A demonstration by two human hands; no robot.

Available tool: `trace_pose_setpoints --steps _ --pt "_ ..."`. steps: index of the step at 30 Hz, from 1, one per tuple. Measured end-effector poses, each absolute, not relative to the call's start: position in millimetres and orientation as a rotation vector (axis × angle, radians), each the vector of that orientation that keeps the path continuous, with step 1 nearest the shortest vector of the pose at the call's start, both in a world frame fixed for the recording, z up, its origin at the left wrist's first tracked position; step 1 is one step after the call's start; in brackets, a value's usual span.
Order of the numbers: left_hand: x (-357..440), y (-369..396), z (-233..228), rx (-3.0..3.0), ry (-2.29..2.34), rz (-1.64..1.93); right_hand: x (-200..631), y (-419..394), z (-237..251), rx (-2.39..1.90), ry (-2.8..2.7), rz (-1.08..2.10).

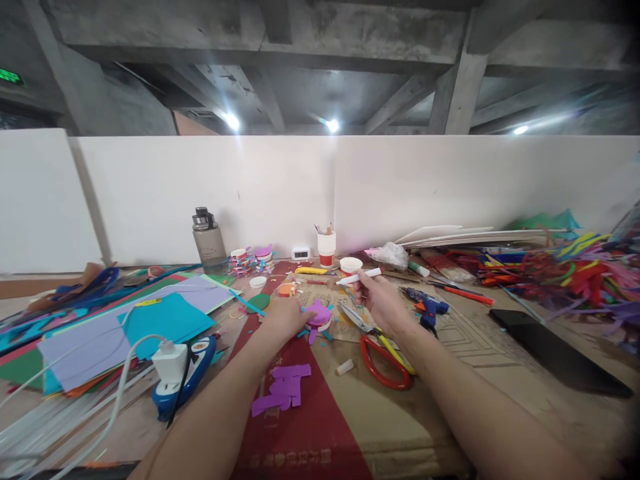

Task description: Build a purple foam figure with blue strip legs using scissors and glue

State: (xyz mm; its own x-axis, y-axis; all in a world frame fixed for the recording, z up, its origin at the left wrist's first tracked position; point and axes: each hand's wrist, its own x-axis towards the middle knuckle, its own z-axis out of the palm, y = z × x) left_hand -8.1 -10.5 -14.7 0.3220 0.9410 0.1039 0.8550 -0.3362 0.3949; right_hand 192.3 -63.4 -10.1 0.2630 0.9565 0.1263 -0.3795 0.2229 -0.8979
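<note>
My left hand (pixel 286 319) pins the purple-topped paper piece (pixel 319 315) mid-frame, my right hand (pixel 381 299) pinches a white marker (pixel 359 276), nothing drawn yet, purple scraps (pixel 281 388) already cut.

- marker (pixel 359 277): white body
- foam piece (pixel 319 313) on cup: magenta-purple
- scissors (pixel 383 357): red handles with yellow, silver blades
- foam scraps (pixel 283 388): purple
- table runner (pixel 300 427): dark red
- glue gun (pixel 429 308): blue, orange trigger
- paper sheets (pixel 165 319): teal, lilac, green
- bottle (pixel 209 241): smoky grey
- phone (pixel 560 352): black
- paper cups (pixel 327 248): white with red band
</note>
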Motion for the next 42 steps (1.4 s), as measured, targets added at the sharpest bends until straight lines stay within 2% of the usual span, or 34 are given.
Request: trace_pose_setpoints --steps 4,9,13,22,27,35,42 --pt "-5.6 -16.9 -2.9 2.427 1.792 0.327 191.3 -63.0 -11.7 -0.916 -0.861 1.039" --pt "-0.1 -22.5 6.9 2.4 1.596 0.732 188.3 -65.2 -10.1 -0.903 -0.939 1.049" --pt "7.3 -28.6 7.7 2.317 1.342 0.891 185.4 -66.3 -10.5 -0.903 -0.974 1.078" --pt "18.0 -30.0 -11.2 2.113 0.808 0.841 182.1 -70.8 -12.2 -1.053 -1.285 0.989" --pt "23.8 -29.5 -17.6 1.855 0.661 0.802 175.9 -77.6 -6.3 -1.161 -1.387 0.922" --pt "16.2 -28.3 -5.5 1.752 0.829 0.869 189.8 -74.9 -6.5 -1.169 -1.376 0.87" --pt "13.2 -23.7 -1.9 1.143 0.655 0.989 204.9 -88.3 -1.5 -1.188 -2.315 0.81"
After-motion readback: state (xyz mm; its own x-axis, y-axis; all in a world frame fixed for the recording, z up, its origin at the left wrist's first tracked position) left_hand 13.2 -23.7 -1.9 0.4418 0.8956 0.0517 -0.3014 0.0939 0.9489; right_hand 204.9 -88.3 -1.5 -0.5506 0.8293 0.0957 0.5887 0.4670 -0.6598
